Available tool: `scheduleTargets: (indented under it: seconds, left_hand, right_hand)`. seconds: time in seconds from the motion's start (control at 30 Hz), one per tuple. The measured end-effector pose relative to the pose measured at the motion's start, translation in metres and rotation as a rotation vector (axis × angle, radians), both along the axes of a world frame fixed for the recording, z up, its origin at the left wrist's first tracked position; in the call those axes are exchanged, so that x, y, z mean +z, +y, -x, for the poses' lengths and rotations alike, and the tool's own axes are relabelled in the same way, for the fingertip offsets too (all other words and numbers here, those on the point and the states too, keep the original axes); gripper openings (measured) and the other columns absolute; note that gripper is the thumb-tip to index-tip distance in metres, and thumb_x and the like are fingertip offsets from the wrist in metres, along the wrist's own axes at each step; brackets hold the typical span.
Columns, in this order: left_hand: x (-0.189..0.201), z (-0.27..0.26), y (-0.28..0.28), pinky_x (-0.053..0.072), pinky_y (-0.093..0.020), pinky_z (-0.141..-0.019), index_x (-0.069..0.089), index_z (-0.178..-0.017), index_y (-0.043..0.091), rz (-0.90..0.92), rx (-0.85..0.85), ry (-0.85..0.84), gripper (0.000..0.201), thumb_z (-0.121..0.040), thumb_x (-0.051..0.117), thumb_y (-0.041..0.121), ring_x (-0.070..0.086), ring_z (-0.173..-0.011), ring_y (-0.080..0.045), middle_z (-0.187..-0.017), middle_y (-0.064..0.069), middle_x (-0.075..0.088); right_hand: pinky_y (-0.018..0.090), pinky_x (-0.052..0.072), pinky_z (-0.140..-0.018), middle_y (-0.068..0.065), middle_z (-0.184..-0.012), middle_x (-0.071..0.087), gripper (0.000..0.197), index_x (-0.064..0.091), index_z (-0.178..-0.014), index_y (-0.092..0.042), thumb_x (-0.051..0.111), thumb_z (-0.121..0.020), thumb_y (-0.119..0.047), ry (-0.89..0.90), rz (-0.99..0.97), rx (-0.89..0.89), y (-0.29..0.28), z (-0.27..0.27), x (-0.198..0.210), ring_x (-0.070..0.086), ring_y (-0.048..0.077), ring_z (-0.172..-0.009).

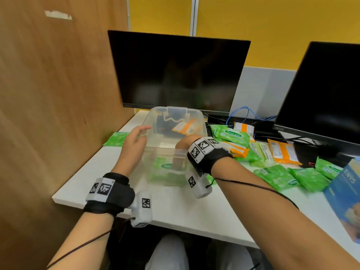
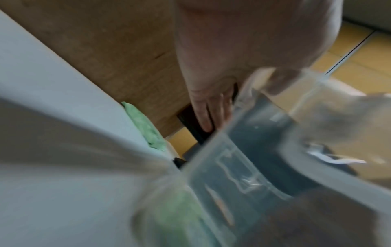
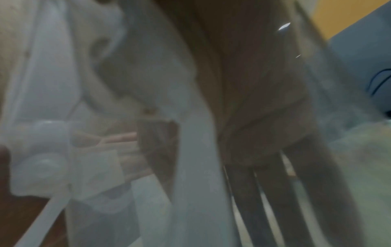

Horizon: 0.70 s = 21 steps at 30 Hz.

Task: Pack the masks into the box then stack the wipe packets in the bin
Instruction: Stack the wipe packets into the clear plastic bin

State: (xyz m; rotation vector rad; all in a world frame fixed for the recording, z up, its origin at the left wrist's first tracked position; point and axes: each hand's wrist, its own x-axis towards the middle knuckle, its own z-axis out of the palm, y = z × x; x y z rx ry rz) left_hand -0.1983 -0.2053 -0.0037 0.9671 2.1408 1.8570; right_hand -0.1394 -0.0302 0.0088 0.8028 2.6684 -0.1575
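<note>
A clear plastic bin (image 1: 165,151) stands mid-desk with a green wipe packet (image 1: 163,165) lying on its floor. My right hand (image 1: 182,145) reaches over the near rim, and its straight fingers (image 3: 264,197) point down inside onto that packet. The left hand (image 1: 134,139) lies along the bin's left wall (image 2: 222,158) with its fingers (image 2: 205,113) straight, holding nothing. An orange packet (image 1: 185,126) shows at the bin's far side; I cannot tell if it is inside. The blue mask box (image 1: 344,191) lies at the right edge. No masks show.
Several green and orange wipe packets (image 1: 259,151) are heaped on the desk right of the bin. One green packet (image 1: 116,138) lies by the wooden partition at left. Two dark monitors (image 1: 179,73) and cables stand behind. The near desk edge (image 1: 175,227) is close to my wrists.
</note>
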Motion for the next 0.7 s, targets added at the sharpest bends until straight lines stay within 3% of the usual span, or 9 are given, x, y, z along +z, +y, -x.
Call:
scheduleTargets:
  seconds: [0.07, 0.13, 0.2, 0.3, 0.4, 0.47, 0.5, 0.6, 0.7]
  left_hand:
    - [-0.005, 0.014, -0.010, 0.049, -0.032, -0.088, 0.046, -0.127, 0.027, 0.015, 0.015, -0.153, 0.028, -0.100, 0.037, 0.026, 0.060, -0.098, -0.015, -0.110, -0.001, 0.060]
    - [-0.019, 0.051, -0.013, 0.050, -0.037, -0.084, 0.042, -0.129, 0.019, 0.137, 0.122, -0.290, 0.032, -0.101, 0.032, 0.034, 0.063, -0.085, -0.023, -0.097, -0.009, 0.062]
    - [-0.041, 0.102, -0.003, 0.046, -0.040, -0.095, 0.046, -0.131, 0.009, 0.510, 0.140, -0.214, 0.048, -0.094, 0.044, 0.040, 0.061, -0.104, -0.033, -0.118, -0.013, 0.062]
    - [-0.076, 0.178, 0.036, 0.042, -0.034, -0.098, 0.052, -0.129, 0.013, 0.970, 0.077, 0.115, 0.069, -0.075, 0.058, 0.055, 0.053, -0.119, -0.028, -0.136, -0.010, 0.054]
    - [-0.058, 0.162, 0.057, 0.027, -0.042, -0.113, 0.023, -0.150, 0.026, 1.154, 0.033, 0.299, 0.085, -0.080, 0.063, 0.054, 0.029, -0.140, -0.035, -0.155, -0.014, 0.023]
    - [-0.039, 0.132, 0.059, 0.012, -0.049, -0.119, 0.008, -0.151, 0.037, 1.279, -0.024, 0.355, 0.086, -0.081, 0.050, 0.065, 0.009, -0.147, -0.032, -0.160, -0.006, 0.004]
    - [-0.038, 0.127, 0.061, 0.010, -0.051, -0.119, 0.006, -0.151, 0.040, 1.328, -0.041, 0.404, 0.083, -0.082, 0.043, 0.068, 0.006, -0.148, -0.031, -0.161, -0.003, 0.004]
    - [-0.030, 0.115, 0.060, 0.026, -0.051, -0.113, 0.016, -0.148, 0.042, 1.413, -0.007, 0.541, 0.068, -0.088, 0.047, 0.050, 0.024, -0.141, -0.038, -0.156, -0.007, 0.018]
    - [-0.021, 0.105, 0.059, 0.037, -0.048, -0.103, 0.036, -0.138, 0.038, 1.445, 0.052, 0.553, 0.055, -0.086, 0.051, 0.036, 0.036, -0.128, -0.042, -0.140, -0.013, 0.029]
  right_hand:
    - [0.036, 0.049, -0.084, -0.001, -0.112, 0.061, 0.017, 0.066, -0.093, -0.033, 0.065, -0.078, -0.042, -0.005, -0.006, 0.041, -0.016, -0.013, 0.014, 0.057, 0.025, -0.094]
    - [0.032, 0.042, -0.082, -0.003, -0.121, 0.060, 0.019, 0.065, -0.103, -0.034, 0.062, -0.084, -0.041, -0.010, 0.037, 0.048, -0.017, -0.012, 0.016, 0.057, 0.024, -0.101]
    - [0.032, 0.037, -0.089, 0.002, -0.136, 0.051, 0.035, 0.057, -0.128, -0.021, 0.051, -0.095, -0.033, -0.001, 0.094, 0.050, -0.018, -0.015, 0.020, 0.050, 0.027, -0.121]
    - [0.033, 0.035, -0.102, 0.006, -0.143, 0.046, 0.041, 0.050, -0.137, -0.013, 0.043, -0.100, -0.028, 0.047, 0.146, 0.069, -0.012, -0.026, 0.030, 0.043, 0.025, -0.130]
    - [0.033, 0.033, -0.106, 0.010, -0.143, 0.045, 0.040, 0.049, -0.137, -0.009, 0.046, -0.100, -0.024, 0.116, 0.205, -0.065, 0.005, -0.040, 0.017, 0.042, 0.027, -0.132]
    - [0.031, 0.029, -0.108, 0.013, -0.146, 0.042, 0.042, 0.044, -0.140, -0.006, 0.042, -0.101, -0.021, 0.172, 0.191, -0.139, 0.011, -0.049, 0.004, 0.039, 0.027, -0.135]
    - [0.028, 0.028, -0.107, 0.015, -0.148, 0.039, 0.042, 0.040, -0.142, -0.004, 0.038, -0.103, -0.019, 0.179, 0.170, -0.115, 0.009, -0.056, -0.003, 0.037, 0.027, -0.137]
    - [0.020, 0.019, -0.104, 0.012, -0.154, 0.026, 0.044, 0.023, -0.147, -0.002, 0.029, -0.105, -0.012, 0.215, 0.353, -0.084, -0.005, -0.060, 0.008, 0.027, 0.023, -0.142]
    - [0.030, 0.023, -0.110, 0.012, -0.152, 0.031, 0.050, 0.031, -0.147, -0.004, 0.042, -0.102, -0.023, 0.121, 0.284, 0.015, -0.005, -0.059, 0.030, 0.031, 0.026, -0.139]
